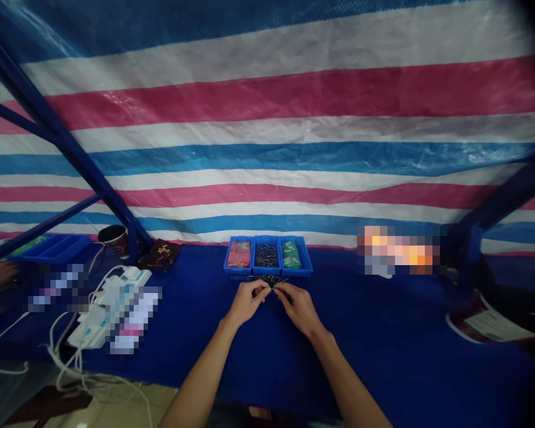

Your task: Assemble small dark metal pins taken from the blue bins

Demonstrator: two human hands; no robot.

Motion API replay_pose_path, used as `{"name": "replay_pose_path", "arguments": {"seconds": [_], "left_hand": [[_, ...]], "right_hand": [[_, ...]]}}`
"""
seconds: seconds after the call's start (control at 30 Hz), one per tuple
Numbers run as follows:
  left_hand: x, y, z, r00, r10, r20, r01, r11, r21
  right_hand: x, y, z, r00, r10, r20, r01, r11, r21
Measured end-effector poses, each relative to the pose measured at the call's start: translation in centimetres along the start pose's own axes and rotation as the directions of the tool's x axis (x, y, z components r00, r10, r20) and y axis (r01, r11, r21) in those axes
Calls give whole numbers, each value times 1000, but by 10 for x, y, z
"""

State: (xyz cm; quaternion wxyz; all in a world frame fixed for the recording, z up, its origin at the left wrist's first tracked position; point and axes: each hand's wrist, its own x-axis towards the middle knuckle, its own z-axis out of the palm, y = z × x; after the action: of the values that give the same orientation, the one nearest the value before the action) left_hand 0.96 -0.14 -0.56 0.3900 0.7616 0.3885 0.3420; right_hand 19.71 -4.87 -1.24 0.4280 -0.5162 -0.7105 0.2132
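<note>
The person's left hand [248,299] and right hand [299,302] were close together over the near side of a small loose pile of thin dark metal-looking pieces [270,278], their fingertips almost meeting. Thumb and fingers on each hand were drawn in toward each other; I cannot tell whether either was closed on a piece, as anything between the tips was too small to make out. The pile lay on a deep-blue tabletop [383,333], just on the near side of three blue plastic bins standing side by side. The left bin [226,261] held something flat and pink, the middle bin [266,273] more of the thin dark pieces, and the right bin [307,261] something green with small pale pieces on it.

Farther left lay a dark brown packet [160,255] with gold characters, too small to read, beside a dark round cup [115,241] whose markings were also illegible. Nearer on that side, a white power strip [111,303] lay among white cables, next to a pixelated pale item [136,321]. At the far right, a dark red rounded container [470,318] bore a white label [494,324] with print too blurred to read. At the left edge showed another person's hand [0,276].
</note>
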Motion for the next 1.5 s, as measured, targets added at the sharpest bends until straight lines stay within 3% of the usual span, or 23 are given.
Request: {"name": "replay_pose_path", "arguments": {"seconds": [0.67,1.1,1.5], "left_hand": [[-1,1,-1,999,28,41,-27,999,-19],[-1,3,-1,997,23,77,-23,1000,-2],[-3,6,-2,996,74,58,-75,997,21]], "right_hand": [[0,-4,2,990,-79,-114,82,996,23],[-1,-2,5,991,-118,-60,120,993,20],[-2,-12,6,996,-62,64,72,981,-180]]}}
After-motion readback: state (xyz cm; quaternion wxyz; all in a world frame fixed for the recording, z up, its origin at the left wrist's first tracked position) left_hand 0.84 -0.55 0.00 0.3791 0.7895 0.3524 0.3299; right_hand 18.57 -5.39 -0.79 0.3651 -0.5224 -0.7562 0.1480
